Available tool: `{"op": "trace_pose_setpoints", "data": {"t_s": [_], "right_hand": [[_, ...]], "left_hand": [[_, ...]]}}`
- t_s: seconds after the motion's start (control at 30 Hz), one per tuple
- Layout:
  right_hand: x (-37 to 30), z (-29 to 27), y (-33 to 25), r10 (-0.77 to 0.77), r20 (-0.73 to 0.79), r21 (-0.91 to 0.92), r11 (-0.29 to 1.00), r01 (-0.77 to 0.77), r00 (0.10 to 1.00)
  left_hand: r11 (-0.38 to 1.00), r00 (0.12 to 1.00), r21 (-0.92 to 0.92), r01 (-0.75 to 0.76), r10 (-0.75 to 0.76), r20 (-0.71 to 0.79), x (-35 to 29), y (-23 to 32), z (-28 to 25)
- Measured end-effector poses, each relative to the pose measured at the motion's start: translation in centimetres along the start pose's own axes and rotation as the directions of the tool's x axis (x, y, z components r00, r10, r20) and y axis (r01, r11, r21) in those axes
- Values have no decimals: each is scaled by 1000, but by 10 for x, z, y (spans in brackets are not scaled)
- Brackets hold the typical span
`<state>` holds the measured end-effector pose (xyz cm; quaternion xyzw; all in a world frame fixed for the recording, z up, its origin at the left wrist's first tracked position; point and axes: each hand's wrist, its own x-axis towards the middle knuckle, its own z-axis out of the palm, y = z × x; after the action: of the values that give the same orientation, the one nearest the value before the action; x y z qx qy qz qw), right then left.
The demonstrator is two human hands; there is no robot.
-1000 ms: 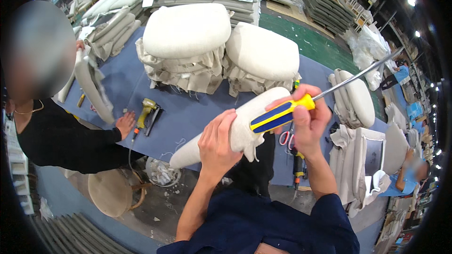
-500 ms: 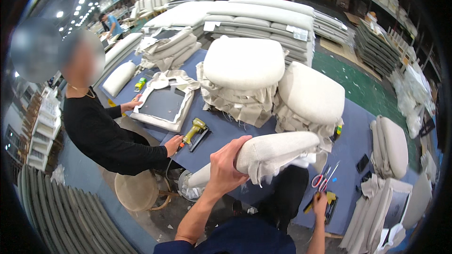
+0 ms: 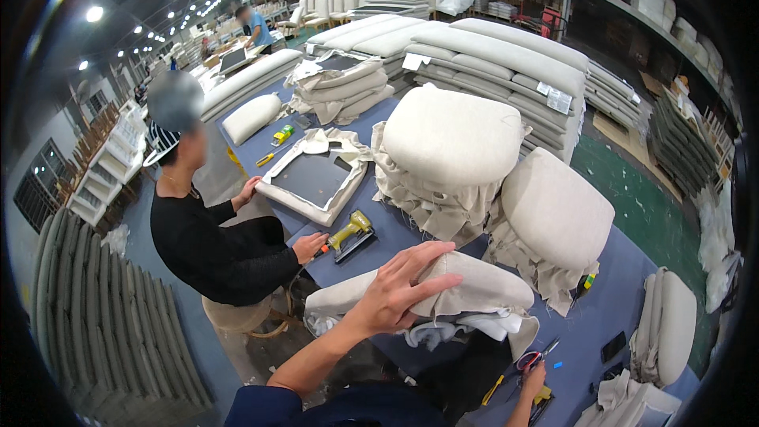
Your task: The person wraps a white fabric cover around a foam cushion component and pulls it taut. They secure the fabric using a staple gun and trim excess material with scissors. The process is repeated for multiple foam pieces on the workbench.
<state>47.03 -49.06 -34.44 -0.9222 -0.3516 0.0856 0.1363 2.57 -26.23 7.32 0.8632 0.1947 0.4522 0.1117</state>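
Note:
A beige fabric-covered seat cushion (image 3: 474, 289) is tilted up in front of me. My left hand (image 3: 399, 289) grips its upper left edge, thumb and fingers spread over the fabric. Loose cloth and white padding hang from its underside. At the lower right, my right hand (image 3: 534, 379) has its fingers closed at the red handles of a pair of scissors (image 3: 540, 356), whose blades point away. Beside that hand lie a yellow-and-black staple gun (image 3: 543, 402), partly hidden, and a yellow cutter knife (image 3: 492, 390).
Stacked beige cushions (image 3: 451, 138) stand on the blue table (image 3: 624, 304), a second stack (image 3: 557, 209) beside them. At left a seated co-worker (image 3: 213, 237) holds a cushion frame (image 3: 316, 178) and a nail gun (image 3: 352, 231). A dark phone (image 3: 613, 347) and folded covers (image 3: 668, 328) lie right.
My right hand has moved from the staple gun to the scissors' handles. My left hand has shifted its hold over the cushion's top edge, and the view has turned leftward.

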Motion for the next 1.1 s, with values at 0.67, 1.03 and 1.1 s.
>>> {"op": "trace_pose_setpoints", "data": {"t_s": [0.67, 1.03, 1.1], "right_hand": [[-10, -107, -20, 132, 202, 963, -207, -172, 971], [-90, -204, -222, -10, -84, 983, -165, 82, 996], [-77, -206, -233, -294, -123, 992, -43, 115, 948]], "left_hand": [[998, 965, -41, -41, 29, -261, -32, -8, -5], [999, 938, -7, -45, 40, -344, -68, -20, -32], [999, 918, 38, 6, 9, -397, -76, -21, -35]]}}
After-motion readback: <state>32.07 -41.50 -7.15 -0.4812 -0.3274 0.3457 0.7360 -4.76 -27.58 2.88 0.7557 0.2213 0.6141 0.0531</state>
